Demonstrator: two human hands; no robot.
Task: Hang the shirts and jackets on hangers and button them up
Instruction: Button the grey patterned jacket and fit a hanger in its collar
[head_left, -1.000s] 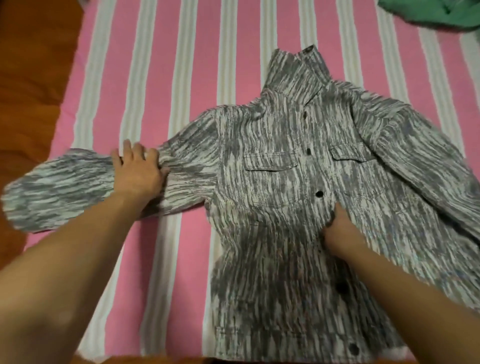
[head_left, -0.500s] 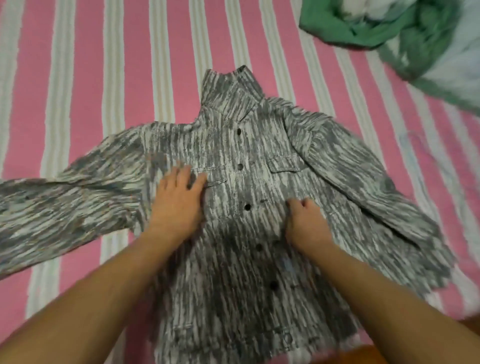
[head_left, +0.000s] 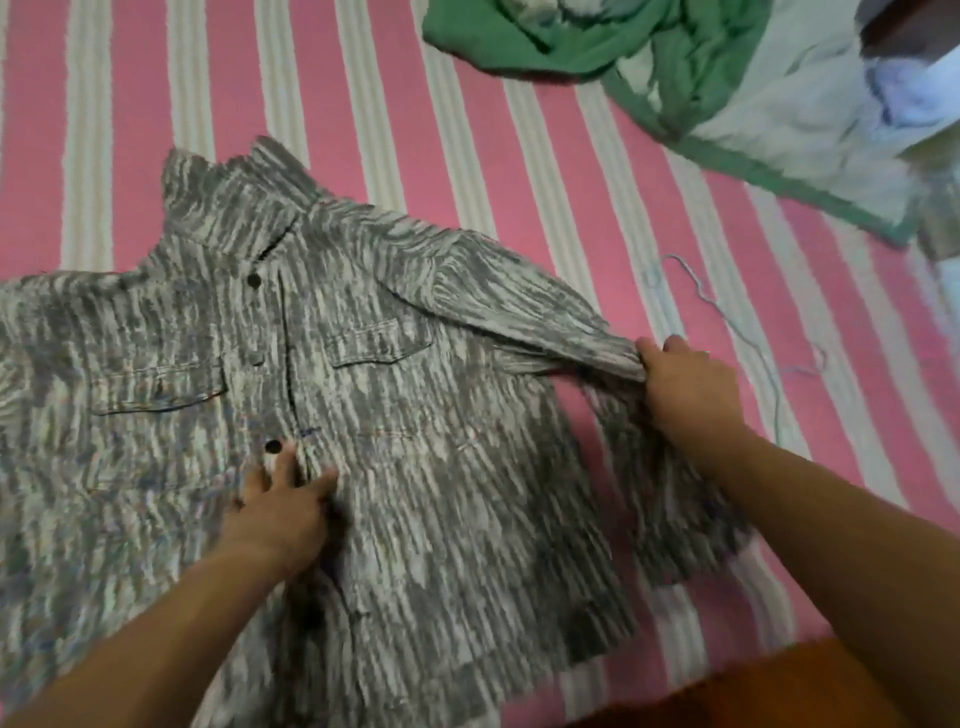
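The jacket is spread front-up on the striped bed, pinned at the placket by the flat left hand while the right hand pinches the sleeve, which is best drawn outward evenly, without dragging the body.

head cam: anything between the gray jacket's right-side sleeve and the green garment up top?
Bare striped bedcover, plus a loose pale thread near the right hand gripping the jacket sleeve; green garment lies apart. Head view.
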